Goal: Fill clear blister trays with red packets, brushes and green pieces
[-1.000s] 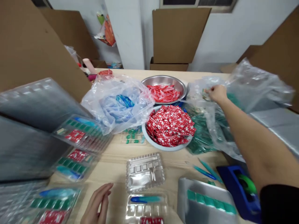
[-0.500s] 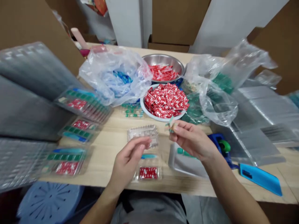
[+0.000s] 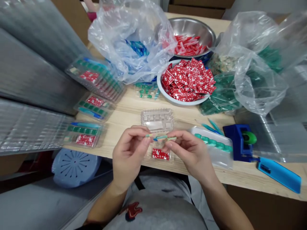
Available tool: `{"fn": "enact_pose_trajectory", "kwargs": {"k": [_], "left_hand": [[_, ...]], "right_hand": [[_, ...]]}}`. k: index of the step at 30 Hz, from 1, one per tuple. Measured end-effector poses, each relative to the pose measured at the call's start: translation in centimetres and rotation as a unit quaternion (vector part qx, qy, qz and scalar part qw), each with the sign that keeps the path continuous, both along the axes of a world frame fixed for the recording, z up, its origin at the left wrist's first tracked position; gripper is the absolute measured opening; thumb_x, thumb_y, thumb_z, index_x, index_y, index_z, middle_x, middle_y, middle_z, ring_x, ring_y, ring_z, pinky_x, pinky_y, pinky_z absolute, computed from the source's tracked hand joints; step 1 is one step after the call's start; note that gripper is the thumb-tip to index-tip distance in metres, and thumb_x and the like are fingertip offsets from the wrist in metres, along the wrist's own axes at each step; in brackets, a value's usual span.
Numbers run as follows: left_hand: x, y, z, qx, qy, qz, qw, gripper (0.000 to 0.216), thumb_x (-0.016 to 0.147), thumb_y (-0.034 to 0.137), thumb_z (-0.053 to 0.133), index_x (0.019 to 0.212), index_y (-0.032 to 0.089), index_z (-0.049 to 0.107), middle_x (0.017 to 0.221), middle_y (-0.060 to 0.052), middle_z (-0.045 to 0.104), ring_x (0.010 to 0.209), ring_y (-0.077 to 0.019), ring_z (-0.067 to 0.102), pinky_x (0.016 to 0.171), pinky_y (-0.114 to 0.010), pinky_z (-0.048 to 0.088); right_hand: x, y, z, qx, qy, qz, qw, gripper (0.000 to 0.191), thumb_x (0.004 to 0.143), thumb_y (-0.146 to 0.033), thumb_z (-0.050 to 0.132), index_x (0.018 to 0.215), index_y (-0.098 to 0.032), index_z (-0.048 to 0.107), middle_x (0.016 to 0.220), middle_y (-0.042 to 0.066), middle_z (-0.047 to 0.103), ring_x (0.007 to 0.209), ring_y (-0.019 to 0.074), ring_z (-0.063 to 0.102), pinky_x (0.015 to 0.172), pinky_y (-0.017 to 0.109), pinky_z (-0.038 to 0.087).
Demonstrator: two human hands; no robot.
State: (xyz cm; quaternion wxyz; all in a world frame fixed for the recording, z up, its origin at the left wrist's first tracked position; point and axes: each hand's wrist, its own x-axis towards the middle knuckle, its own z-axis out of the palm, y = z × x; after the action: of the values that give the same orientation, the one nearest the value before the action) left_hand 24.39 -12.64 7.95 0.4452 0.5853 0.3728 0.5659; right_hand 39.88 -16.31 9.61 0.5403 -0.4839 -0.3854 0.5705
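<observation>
My left hand (image 3: 129, 155) and my right hand (image 3: 192, 153) meet in front of me, fingertips pinched on the two ends of a small yellow-green strip (image 3: 160, 138), too small to make out exactly. Just below it lies a clear plastic case with a red patterned packet (image 3: 160, 154) inside; the hands partly cover this case. Its clear, moulded, compartmented part (image 3: 157, 119) is behind the fingers. To the right of my right hand, a pale tray (image 3: 224, 159) holds a row of green cubes (image 3: 213, 142), with blue-green sticks (image 3: 214, 126) at its back edge.
Red packets fill a white bowl (image 3: 183, 103); a steel bowl (image 3: 211, 32) holds red sticks. Plastic bags (image 3: 110, 41) stand behind. Filled cases (image 3: 82, 134) lie left beside tall stacks of clear plastic. A blue tape dispenser (image 3: 236, 143) and blue cutter (image 3: 279, 174) are at right.
My right hand has come in to my left, and both now pinch the small strip that only the right held before. The view has tilted downward.
</observation>
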Motion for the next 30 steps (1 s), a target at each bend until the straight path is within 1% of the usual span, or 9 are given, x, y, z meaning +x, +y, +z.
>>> {"fn": "enact_pose_trajectory", "kwargs": {"k": [3,8,12,15,18,21,24,26,30], "left_hand": [[-0.4,-0.2,0.0,-0.030,0.013,0.018,0.999,0.007,0.086,0.014,0.067,0.087,0.021,0.066,0.087,0.001,0.066,0.084,-0.0106,0.066,0.077,-0.020,0.054],[-0.8,-1.0,0.7,-0.067,0.041,-0.070,0.994,0.010,0.090,0.017,0.063,0.095,0.023,0.069,0.087,0.000,0.070,0.084,-0.0117,0.068,0.077,-0.022,0.056],[-0.9,-1.3,0.9,-0.043,0.042,-0.073,0.996,0.015,0.089,0.014,0.065,0.099,0.024,0.069,0.092,0.001,0.071,0.088,-0.0107,0.067,0.080,-0.020,0.055],[-0.7,-1.3,0.8,-0.032,0.058,-0.063,0.996,0.017,0.086,0.012,0.067,0.099,0.023,0.069,0.093,0.001,0.071,0.089,-0.0103,0.067,0.081,-0.020,0.055],[-0.6,-1.2,0.6,-0.031,0.057,-0.041,0.997,0.015,0.088,0.011,0.065,0.097,0.022,0.069,0.091,0.001,0.071,0.087,-0.0101,0.067,0.079,-0.021,0.055],[-0.4,-1.1,0.4,-0.014,0.050,-0.032,0.998,0.017,0.087,0.008,0.065,0.097,0.022,0.069,0.092,0.002,0.069,0.089,-0.0086,0.065,0.081,-0.019,0.054],[-0.3,-1.1,0.4,-0.010,0.045,-0.042,0.998,0.016,0.087,0.009,0.066,0.096,0.022,0.070,0.090,0.001,0.069,0.087,-0.0089,0.065,0.079,-0.019,0.054],[-0.2,-1.1,0.5,-0.018,0.038,-0.052,0.998,0.013,0.087,0.012,0.066,0.094,0.022,0.070,0.088,0.001,0.071,0.085,-0.0105,0.067,0.076,-0.021,0.056],[0.0,-1.1,0.5,-0.015,0.035,-0.052,0.998,0.008,0.087,0.016,0.068,0.092,0.022,0.071,0.086,0.000,0.072,0.083,-0.0115,0.068,0.074,-0.022,0.057]], "right_hand": [[-0.1,0.0,0.0,0.006,0.047,0.012,0.999,0.007,0.081,-0.022,0.073,0.088,-0.022,0.071,0.068,-0.003,0.073,0.061,0.0091,0.070,0.063,0.021,0.061],[-0.6,-0.2,-0.2,0.019,0.101,-0.002,0.995,0.009,0.079,-0.020,0.075,0.086,-0.026,0.074,0.080,-0.004,0.074,0.062,0.0059,0.068,0.062,0.018,0.061],[-1.3,-0.1,-0.5,0.002,0.113,-0.025,0.993,0.010,0.076,-0.023,0.079,0.084,-0.024,0.073,0.074,-0.003,0.074,0.057,0.0070,0.067,0.059,0.019,0.061],[-1.7,-0.2,-0.3,0.015,0.078,-0.059,0.995,0.014,0.073,-0.023,0.082,0.082,-0.024,0.071,0.074,-0.004,0.073,0.059,0.0065,0.067,0.057,0.015,0.059],[-1.8,-0.5,-0.1,0.052,0.013,-0.096,0.994,0.013,0.073,-0.022,0.081,0.081,-0.025,0.072,0.081,-0.003,0.072,0.072,0.0078,0.070,0.066,0.017,0.060],[-1.6,-1.0,-0.1,0.093,-0.065,-0.104,0.988,0.015,0.078,-0.018,0.077,0.088,-0.029,0.074,0.089,-0.001,0.071,0.084,0.0088,0.069,0.072,0.018,0.059],[-1.5,-1.4,-0.2,0.118,-0.119,-0.107,0.980,0.023,0.079,-0.013,0.075,0.093,-0.031,0.074,0.089,-0.002,0.070,0.085,0.0097,0.067,0.070,0.020,0.058],[-1.6,-1.4,-0.3,0.133,-0.131,-0.127,0.974,0.028,0.077,-0.010,0.075,0.095,-0.031,0.072,0.087,-0.002,0.070,0.083,0.0111,0.067,0.070,0.022,0.059],[-1.7,-1.3,-0.7,0.181,-0.171,-0.159,0.955,0.026,0.075,-0.008,0.077,0.090,-0.028,0.069,0.084,-0.002,0.069,0.083,0.0122,0.067,0.074,0.026,0.058]]}}
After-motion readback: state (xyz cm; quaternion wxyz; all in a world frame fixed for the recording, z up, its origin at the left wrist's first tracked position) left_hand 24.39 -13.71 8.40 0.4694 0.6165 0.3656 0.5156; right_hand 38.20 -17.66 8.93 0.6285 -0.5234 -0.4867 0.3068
